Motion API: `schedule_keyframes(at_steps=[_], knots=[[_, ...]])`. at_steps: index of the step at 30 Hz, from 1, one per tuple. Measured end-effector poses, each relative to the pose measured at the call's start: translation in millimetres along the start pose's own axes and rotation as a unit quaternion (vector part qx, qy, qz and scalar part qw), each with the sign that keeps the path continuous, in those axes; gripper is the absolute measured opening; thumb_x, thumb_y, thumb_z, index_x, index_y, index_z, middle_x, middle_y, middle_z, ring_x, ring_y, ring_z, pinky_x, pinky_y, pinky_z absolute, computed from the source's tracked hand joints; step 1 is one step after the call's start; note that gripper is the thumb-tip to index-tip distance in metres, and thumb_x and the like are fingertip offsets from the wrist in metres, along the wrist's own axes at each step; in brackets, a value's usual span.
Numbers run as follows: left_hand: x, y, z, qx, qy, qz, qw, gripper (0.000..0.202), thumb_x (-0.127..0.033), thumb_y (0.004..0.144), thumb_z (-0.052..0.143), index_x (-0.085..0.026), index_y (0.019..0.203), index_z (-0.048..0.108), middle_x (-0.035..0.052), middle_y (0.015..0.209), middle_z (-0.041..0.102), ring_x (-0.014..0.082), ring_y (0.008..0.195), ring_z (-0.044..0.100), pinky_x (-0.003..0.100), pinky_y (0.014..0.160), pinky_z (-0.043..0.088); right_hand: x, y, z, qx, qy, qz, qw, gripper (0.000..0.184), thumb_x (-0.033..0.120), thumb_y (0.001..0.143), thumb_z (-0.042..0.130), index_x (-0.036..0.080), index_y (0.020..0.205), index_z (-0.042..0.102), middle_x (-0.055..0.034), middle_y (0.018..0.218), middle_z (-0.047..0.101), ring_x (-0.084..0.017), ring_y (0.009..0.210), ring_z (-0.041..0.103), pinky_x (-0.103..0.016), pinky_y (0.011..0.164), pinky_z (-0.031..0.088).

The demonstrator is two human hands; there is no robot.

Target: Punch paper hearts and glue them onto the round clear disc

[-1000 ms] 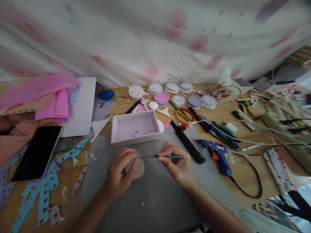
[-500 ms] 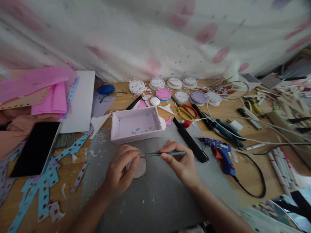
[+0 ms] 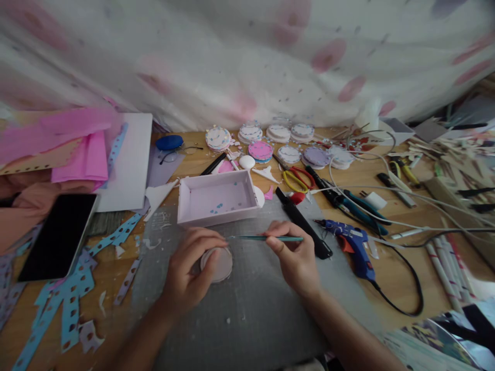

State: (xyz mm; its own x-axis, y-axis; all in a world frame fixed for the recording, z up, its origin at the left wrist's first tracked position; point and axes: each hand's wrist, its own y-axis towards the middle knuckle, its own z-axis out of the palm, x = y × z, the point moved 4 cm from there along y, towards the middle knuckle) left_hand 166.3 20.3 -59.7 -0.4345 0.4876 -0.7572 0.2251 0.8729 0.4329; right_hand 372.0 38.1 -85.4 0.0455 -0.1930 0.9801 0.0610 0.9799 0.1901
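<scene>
On the grey cutting mat (image 3: 240,335), my left hand (image 3: 189,270) curls around the left side of a small pale round disc (image 3: 222,265), its thumb on the disc's face. My right hand (image 3: 297,265) pinches green tweezers (image 3: 249,237), held level and pointing left. The tweezer tips sit just past the disc's far edge, near my left fingertips; whether they grip a tiny piece is too small to make out. Beyond both hands stands a shallow pale lilac box (image 3: 216,220) with a few small blue hearts (image 3: 217,207) inside.
Decorated round stacks (image 3: 278,133) line the back of the table. To the right lie a black sheath-like strip (image 3: 305,226), scissors (image 3: 296,183), pliers (image 3: 365,208) and a blue glue gun (image 3: 353,242) with its cord. A phone (image 3: 60,234) and punched paper strips (image 3: 69,309) are at left.
My right hand has drawn the tweezers slightly right and up, away from my left fingertips. More of the disc shows; my left hand has hardly moved.
</scene>
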Motion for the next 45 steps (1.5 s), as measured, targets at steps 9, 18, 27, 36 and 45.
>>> schedule_keyframes(at_steps=[9, 18, 27, 36, 45], knots=[[-2, -2, -7.2, -0.036, -0.063, -0.016, 0.997, 0.028, -0.025, 0.097, 0.048, -0.022, 0.082, 0.070, 0.0023, 0.075, 0.064, 0.0189, 0.077, 0.057, 0.033, 0.072, 0.045, 50, -22, 19, 0.012, -0.258, -0.332, 0.907, 0.023, 0.010, 0.086, 0.061, 0.029, 0.097, 0.065, -0.0006, 0.082, 0.077, -0.019, 0.063, 0.064, -0.041, 0.067, 0.043], [5, -8, -1.7, -0.021, -0.140, -0.085, 0.986, 0.034, -0.035, 0.097, 0.050, -0.020, 0.070, 0.066, 0.0002, 0.070, 0.060, 0.0169, 0.073, 0.057, 0.028, 0.069, 0.045, 47, -54, 64, 0.098, -0.435, -0.436, 0.782, 0.016, 0.017, 0.094, 0.055, 0.028, 0.095, 0.067, 0.0046, 0.100, 0.079, -0.015, 0.073, 0.066, -0.035, 0.070, 0.045], [15, -14, -1.1, -0.024, -0.192, -0.146, 0.970, 0.037, -0.032, 0.100, 0.043, -0.020, 0.066, 0.054, -0.0035, 0.068, 0.046, 0.0130, 0.065, 0.048, 0.025, 0.063, 0.037, 54, -63, -33, -0.116, -0.462, -0.330, 0.815, 0.015, 0.011, 0.083, 0.058, 0.019, 0.094, 0.052, -0.0041, 0.088, 0.057, -0.021, 0.079, 0.055, -0.036, 0.074, 0.041], [9, -15, 3.4, 0.049, -0.219, -0.119, 0.967, 0.038, -0.030, 0.101, 0.038, -0.020, 0.065, 0.046, -0.0037, 0.068, 0.043, 0.0128, 0.063, 0.044, 0.026, 0.061, 0.035, -7, -66, -165, -0.244, -0.632, 0.192, 0.710, 0.069, 0.071, 0.073, 0.051, 0.009, 0.102, 0.061, -0.0229, 0.095, 0.064, -0.043, 0.100, 0.059, -0.053, 0.087, 0.046], [5, -10, 7.1, 0.073, -0.174, -0.082, 0.979, 0.036, -0.021, 0.098, 0.039, -0.021, 0.061, 0.041, -0.0037, 0.063, 0.040, 0.0143, 0.067, 0.044, 0.028, 0.069, 0.035, -11, -45, -186, -0.228, -0.588, 0.255, 0.733, 0.059, 0.063, 0.065, 0.063, 0.012, 0.096, 0.063, -0.0203, 0.086, 0.068, -0.041, 0.084, 0.066, -0.047, 0.067, 0.051]])
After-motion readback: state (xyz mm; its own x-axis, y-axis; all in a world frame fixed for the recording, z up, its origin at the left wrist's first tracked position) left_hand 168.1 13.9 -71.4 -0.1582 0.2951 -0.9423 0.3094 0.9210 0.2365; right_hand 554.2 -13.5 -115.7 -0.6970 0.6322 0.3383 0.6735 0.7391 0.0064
